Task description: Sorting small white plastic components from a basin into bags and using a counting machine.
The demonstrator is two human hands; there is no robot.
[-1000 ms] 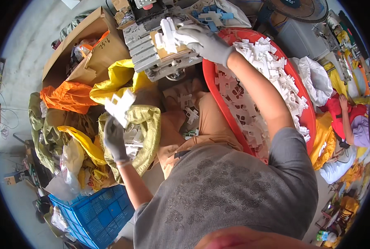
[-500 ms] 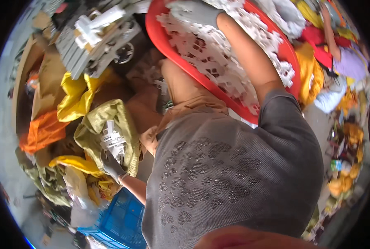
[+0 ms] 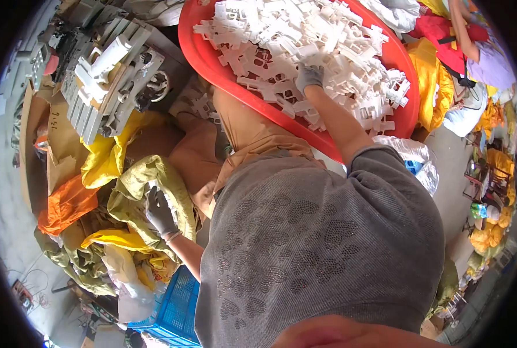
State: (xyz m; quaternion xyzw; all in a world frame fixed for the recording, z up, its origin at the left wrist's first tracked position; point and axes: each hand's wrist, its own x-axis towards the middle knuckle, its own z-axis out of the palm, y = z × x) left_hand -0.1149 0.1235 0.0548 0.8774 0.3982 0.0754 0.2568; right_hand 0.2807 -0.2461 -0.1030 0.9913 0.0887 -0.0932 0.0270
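Observation:
Both my hands wear grey gloves. My right hand point(image 3: 309, 77) reaches into a large red tub point(image 3: 218, 75) heaped with white plastic parts point(image 3: 328, 40), many shaped like small frames. Its fingertips touch the pile and blend with the pale pieces, so their grip is unclear. Over at the lower left, my left hand point(image 3: 161, 213) lies at the mouth of an olive woven sack point(image 3: 180, 191). Its fingers are stretched out and dark on the palm side. A few white parts show beside it inside the sack, mostly covered by the hand and a fold.
Left of the tub stands a grey slatted machine point(image 3: 105, 81) with a handwheel point(image 3: 159, 87). Around the sack lie yellow cloth point(image 3: 105, 162), an orange bag point(image 3: 67, 203) and a blue crate point(image 3: 177, 307). A person in a lilac top point(image 3: 490, 64) works at the far right.
My right hand has come back from the tub's far edge to the middle of the pile. The left hand has shifted up across the sack's opening, and the sack's rim has folded inward.

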